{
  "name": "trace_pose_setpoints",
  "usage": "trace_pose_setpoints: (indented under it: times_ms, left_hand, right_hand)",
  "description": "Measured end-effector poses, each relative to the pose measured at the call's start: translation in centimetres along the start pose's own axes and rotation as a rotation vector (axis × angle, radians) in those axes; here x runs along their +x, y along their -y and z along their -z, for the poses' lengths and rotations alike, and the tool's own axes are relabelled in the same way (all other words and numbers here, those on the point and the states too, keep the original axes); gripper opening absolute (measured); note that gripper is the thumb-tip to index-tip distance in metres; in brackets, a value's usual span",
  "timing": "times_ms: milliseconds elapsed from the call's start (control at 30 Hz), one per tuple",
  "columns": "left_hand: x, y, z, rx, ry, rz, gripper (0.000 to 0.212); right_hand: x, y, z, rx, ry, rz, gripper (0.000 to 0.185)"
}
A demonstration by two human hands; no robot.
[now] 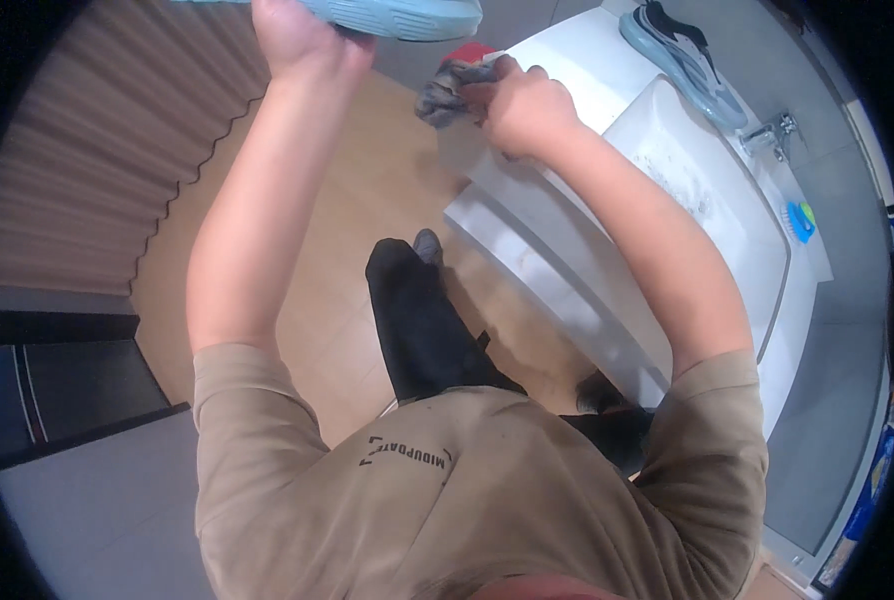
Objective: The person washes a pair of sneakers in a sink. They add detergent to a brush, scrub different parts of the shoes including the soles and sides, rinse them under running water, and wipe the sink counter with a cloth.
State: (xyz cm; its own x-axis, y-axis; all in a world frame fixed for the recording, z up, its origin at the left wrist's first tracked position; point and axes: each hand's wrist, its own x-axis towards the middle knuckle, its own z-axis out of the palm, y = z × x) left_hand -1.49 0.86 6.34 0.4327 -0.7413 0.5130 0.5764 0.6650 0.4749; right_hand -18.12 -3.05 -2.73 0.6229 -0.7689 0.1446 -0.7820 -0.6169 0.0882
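At the top edge, my left hand grips a shoe with a light blue sole; only part of the shoe is in view. Lower and to the right, my right hand holds a crumpled grey cloth between thumb and fingers, apart from the shoe. Something red shows just behind the cloth. Another shoe, black and grey with a pale blue sole, lies beside the white sink basin, behind its tap.
A chrome tap stands at the basin's far rim. A blue and green scrubbing brush rests on the white counter. Dark specks lie in the basin. A pleated curtain hangs at the left, above the tan floor.
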Motion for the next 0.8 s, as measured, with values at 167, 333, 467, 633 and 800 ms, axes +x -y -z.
trace_pose_setpoints:
  times_ms: [167, 333, 467, 633, 800]
  left_hand:
    - [-0.6, 1.2, -2.8, -0.063, -0.068, 0.083, 0.057]
    - [-4.1, 4.7, -4.2, 0.076, -0.129, 0.233, 0.063]
    - [-5.9, 9.6, -7.1, 0.030, -0.100, 0.323, 0.063]
    - [-8.4, 11.7, -10.9, 0.103, -0.071, 0.451, 0.061]
    - [-8.1, 8.8, -8.4, 0.149, -0.024, 0.463, 0.060]
  right_hand:
    - [-3.5, -3.1, 0.1, -0.005, 0.021, -0.111, 0.040]
    - [-14.8, -7.8, 1.8, 0.008, 0.089, -0.257, 0.045]
    - [-28.8, -11.9, 4.6, -0.041, 0.026, -0.393, 0.044]
    - [-43.8, -16.9, 8.5, -0.052, 0.041, -0.568, 0.046]
    - [-44.6, -17.9, 9.7, -0.035, 0.029, -0.749, 0.048]
